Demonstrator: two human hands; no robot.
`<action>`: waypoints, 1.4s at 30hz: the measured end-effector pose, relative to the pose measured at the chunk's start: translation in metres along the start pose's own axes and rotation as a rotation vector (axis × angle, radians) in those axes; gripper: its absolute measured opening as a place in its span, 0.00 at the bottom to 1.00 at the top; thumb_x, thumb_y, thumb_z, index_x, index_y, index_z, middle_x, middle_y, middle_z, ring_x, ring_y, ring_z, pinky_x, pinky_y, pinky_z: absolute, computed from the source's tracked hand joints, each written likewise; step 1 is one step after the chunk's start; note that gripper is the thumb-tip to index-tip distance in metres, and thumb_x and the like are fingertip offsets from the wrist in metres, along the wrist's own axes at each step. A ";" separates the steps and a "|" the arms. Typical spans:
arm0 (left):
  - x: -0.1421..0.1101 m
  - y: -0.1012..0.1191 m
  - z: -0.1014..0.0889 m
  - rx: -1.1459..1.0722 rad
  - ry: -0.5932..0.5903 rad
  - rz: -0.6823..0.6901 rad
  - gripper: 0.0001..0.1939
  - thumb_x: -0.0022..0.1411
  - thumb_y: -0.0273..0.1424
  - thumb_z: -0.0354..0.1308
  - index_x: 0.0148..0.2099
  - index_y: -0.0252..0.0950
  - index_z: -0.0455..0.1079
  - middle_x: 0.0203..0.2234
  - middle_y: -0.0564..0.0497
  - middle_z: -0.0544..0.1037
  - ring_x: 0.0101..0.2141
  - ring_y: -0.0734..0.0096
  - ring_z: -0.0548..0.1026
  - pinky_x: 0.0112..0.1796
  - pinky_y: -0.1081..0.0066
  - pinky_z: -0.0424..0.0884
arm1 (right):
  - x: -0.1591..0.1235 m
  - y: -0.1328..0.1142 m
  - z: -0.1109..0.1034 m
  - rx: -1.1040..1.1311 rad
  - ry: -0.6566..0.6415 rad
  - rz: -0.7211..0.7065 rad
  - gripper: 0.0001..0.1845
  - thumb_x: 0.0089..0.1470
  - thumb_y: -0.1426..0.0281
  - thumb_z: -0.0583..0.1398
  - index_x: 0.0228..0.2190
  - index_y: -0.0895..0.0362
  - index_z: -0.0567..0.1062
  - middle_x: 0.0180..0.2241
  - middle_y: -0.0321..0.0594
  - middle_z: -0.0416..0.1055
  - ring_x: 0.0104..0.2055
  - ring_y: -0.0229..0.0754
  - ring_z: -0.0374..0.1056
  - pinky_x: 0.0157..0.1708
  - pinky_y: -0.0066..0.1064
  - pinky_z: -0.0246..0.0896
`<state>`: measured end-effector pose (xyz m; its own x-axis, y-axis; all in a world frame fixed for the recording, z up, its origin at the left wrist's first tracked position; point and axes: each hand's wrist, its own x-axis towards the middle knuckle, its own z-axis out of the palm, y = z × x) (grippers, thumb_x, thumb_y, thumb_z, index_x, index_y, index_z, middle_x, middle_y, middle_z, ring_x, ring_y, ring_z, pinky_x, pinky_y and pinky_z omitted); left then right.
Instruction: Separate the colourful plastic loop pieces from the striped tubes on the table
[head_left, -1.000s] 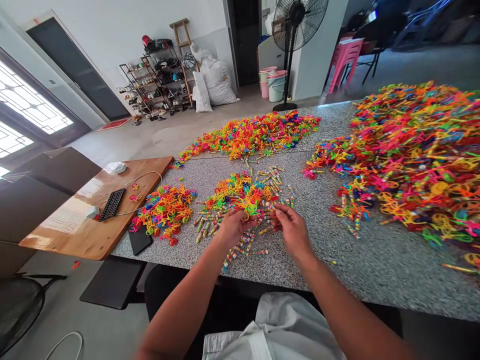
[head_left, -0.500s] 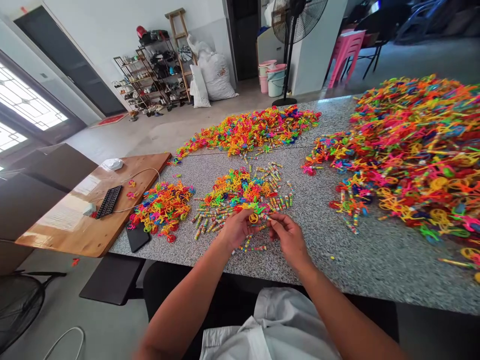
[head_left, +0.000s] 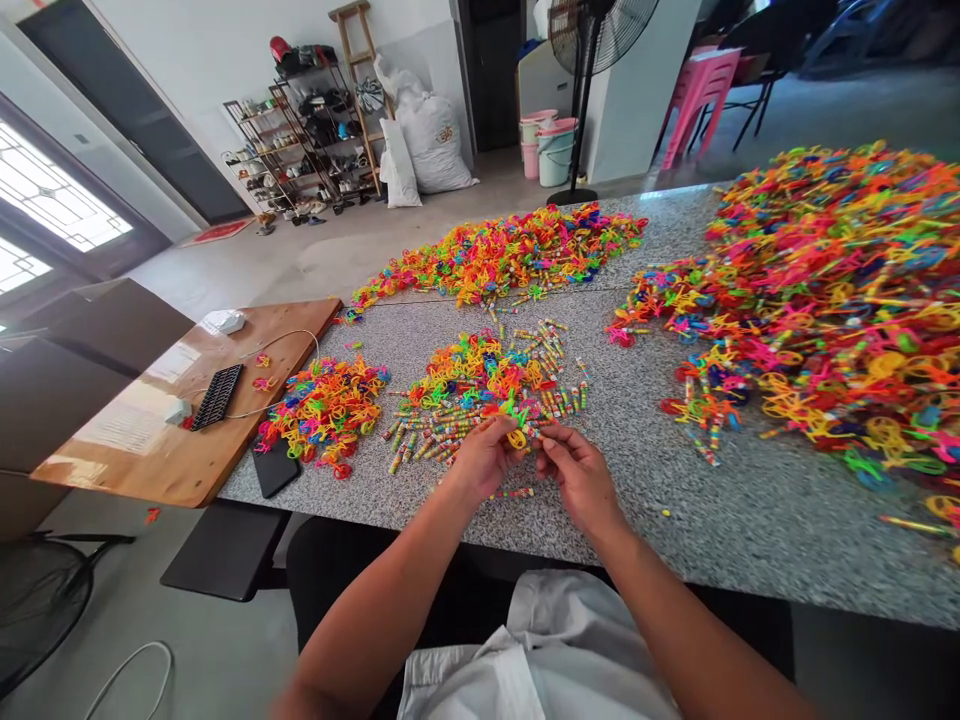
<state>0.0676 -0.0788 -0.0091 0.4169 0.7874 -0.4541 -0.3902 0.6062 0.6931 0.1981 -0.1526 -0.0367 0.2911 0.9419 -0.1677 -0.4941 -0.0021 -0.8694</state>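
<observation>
Close together above the near part of the grey speckled table (head_left: 637, 440) are my two hands. My left hand (head_left: 480, 462) is closed round a few bright plastic figure pieces (head_left: 517, 438), yellow and green among them. The thumb and fingers of my right hand (head_left: 581, 475) pinch the end of a small patterned tube (head_left: 535, 430) beside those pieces; most of it is hidden. Just beyond the hands lies a heap of similar plastic pieces (head_left: 480, 365). Patterned tubes (head_left: 420, 440) are spread round the heap's front and right sides. A loose tube (head_left: 517, 492) rests under the hands.
A large pile of plastic pieces (head_left: 840, 300) covers the table's right side. Another pile (head_left: 517, 250) runs along the far edge, and a smaller one (head_left: 330, 410) is at left, beside a black phone-like slab (head_left: 276, 472). A wooden board (head_left: 150, 440) carries a keyboard (head_left: 217, 397).
My left hand has shifted slightly right, and the yellow piece in it has moved and turned. My right hand stays nearly in place, still pinching. The whole view has tilted a little.
</observation>
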 end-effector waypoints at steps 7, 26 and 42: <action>-0.002 0.002 -0.004 0.036 -0.010 -0.021 0.08 0.54 0.29 0.69 0.34 0.33 0.72 0.27 0.52 0.77 0.25 0.76 0.74 0.27 0.74 0.76 | 0.001 -0.002 -0.005 -0.029 -0.021 -0.008 0.16 0.51 0.59 0.69 0.38 0.53 0.78 0.33 0.36 0.76 0.27 0.37 0.68 0.27 0.31 0.67; -0.003 -0.007 0.011 0.695 -0.023 0.263 0.12 0.57 0.34 0.65 0.26 0.35 0.69 0.20 0.56 0.67 0.25 0.75 0.66 0.31 0.73 0.68 | -0.010 -0.013 -0.023 -0.267 -0.033 -0.021 0.19 0.50 0.55 0.69 0.38 0.55 0.79 0.30 0.39 0.78 0.26 0.39 0.71 0.29 0.34 0.71; 0.002 0.009 -0.009 1.374 0.118 0.675 0.11 0.60 0.29 0.63 0.46 0.43 0.77 0.42 0.44 0.74 0.46 0.56 0.71 0.53 0.63 0.64 | -0.033 -0.004 -0.016 -1.229 -0.462 -0.336 0.15 0.56 0.71 0.64 0.45 0.50 0.80 0.49 0.44 0.74 0.43 0.48 0.74 0.43 0.37 0.69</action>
<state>0.0574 -0.0712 -0.0085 0.3884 0.9087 0.1529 0.5895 -0.3726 0.7167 0.2033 -0.1888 -0.0350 -0.1675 0.9816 0.0919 0.6616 0.1811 -0.7277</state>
